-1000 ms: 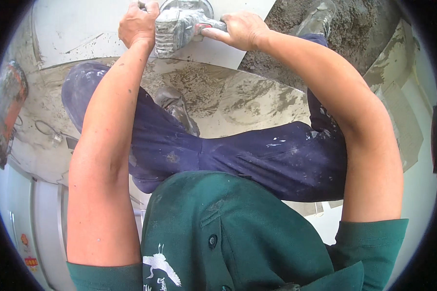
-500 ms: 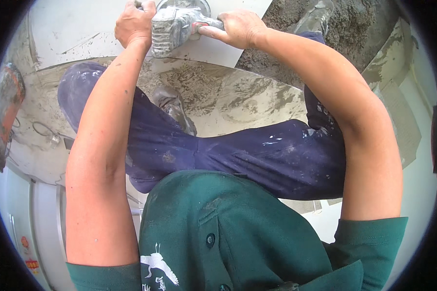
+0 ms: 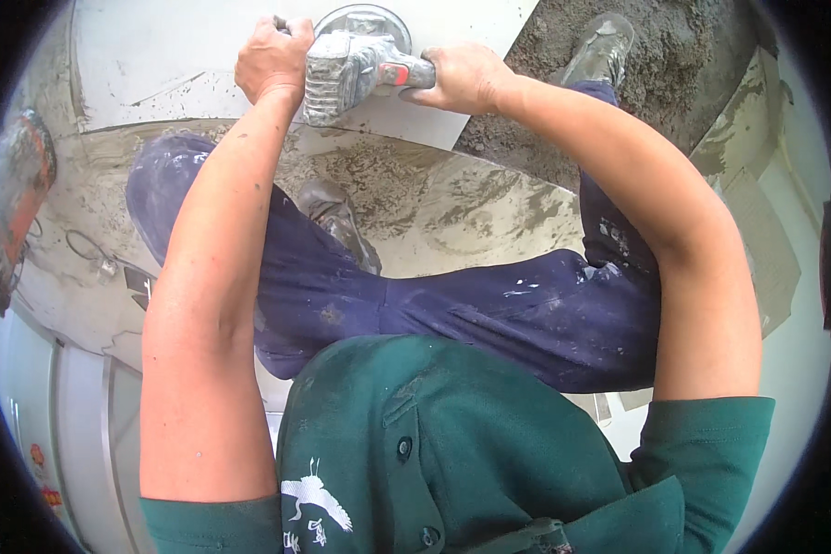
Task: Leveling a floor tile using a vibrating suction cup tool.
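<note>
A tile vibrator point(image 3: 337, 78), caked in grey-white mortar, rests with its round suction pad point(image 3: 365, 17) on a large pale tile point(image 3: 175, 55). My left hand point(image 3: 272, 60) is closed beside its body at the left, apparently round a dark side grip mostly hidden by the fingers. My right hand point(image 3: 466, 78) wraps the end of its rear handle. The red switch point(image 3: 394, 74) on that handle is uncovered, and the right thumb lies below the handle.
Wet grey mortar point(image 3: 656, 83) is spread right of the tile, where one shoe point(image 3: 605, 46) stands. My other shoe point(image 3: 337, 217) is on a smeared tile point(image 3: 489, 203) nearer me. A dirty orange-grey object point(image 3: 18, 203) stands far left, near a cable loop point(image 3: 83, 245).
The view has shifted, so the tile vibrator and both hands appear slightly lower and farther right. My right thumb has come off the red switch area. Both hands keep their hold.
</note>
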`<action>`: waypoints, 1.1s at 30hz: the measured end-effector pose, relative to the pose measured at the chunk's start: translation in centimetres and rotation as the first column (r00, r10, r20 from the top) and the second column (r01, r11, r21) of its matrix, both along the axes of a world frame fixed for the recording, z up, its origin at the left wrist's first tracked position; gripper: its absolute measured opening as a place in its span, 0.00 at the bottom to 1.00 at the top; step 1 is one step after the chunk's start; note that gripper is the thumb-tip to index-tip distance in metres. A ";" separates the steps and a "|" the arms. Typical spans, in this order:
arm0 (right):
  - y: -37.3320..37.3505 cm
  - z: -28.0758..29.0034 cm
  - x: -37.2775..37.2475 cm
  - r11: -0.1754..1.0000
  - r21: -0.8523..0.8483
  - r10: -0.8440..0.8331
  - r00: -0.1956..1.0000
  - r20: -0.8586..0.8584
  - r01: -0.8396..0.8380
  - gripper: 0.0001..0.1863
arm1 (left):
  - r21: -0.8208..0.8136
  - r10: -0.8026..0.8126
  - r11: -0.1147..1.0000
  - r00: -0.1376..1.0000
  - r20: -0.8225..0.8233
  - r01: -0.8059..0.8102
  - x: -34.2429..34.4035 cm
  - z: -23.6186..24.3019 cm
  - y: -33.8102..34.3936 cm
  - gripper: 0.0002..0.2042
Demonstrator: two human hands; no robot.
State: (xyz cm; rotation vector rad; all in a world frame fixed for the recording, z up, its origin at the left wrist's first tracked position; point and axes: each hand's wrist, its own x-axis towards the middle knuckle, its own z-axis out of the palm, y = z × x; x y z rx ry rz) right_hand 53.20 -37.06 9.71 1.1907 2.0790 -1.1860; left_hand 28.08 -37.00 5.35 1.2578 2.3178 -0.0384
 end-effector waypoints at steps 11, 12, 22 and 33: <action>0.4 2.3 -0.2 0.994 -0.043 -0.096 0.994 0.055 0.098 0.26 | 0.046 0.071 0.996 0.988 0.138 -0.078 1.7 2.5 0.2 0.16; 0.1 2.3 -1.1 0.997 -0.027 -0.079 0.997 0.025 0.079 0.26 | 0.068 0.086 0.993 0.990 0.112 -0.094 0.8 3.2 0.2 0.16; -0.7 2.1 -2.1 0.987 0.067 -0.146 0.989 0.005 0.145 0.25 | 0.034 0.091 0.994 0.970 0.226 -0.101 -0.1 3.9 -0.1 0.14; 2.4 -0.9 -4.4 0.970 -0.003 -0.244 0.968 0.055 0.244 0.22 | 0.074 -0.113 0.992 0.976 0.188 0.100 -3.3 3.4 9.4 0.15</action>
